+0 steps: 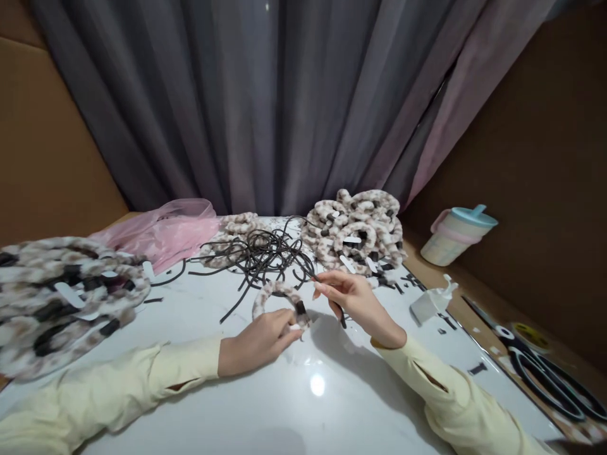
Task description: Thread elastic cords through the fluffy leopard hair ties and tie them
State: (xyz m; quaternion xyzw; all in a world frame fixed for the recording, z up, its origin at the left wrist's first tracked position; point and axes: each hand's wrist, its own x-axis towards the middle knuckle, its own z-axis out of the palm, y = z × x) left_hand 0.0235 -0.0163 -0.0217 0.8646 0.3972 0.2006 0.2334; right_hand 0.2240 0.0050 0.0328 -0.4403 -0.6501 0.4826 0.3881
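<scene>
Head view: furry ring (dark-banded) in left hand.

We can read no text, label, brand, number or sign anywhere, whether on the white strips on the furry rings, the lidded cup, the small white container, the yellow roll or the scissors.

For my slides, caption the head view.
Left hand holds a fuzzy ring, right hand pinches dark cord, over a white table.
</scene>
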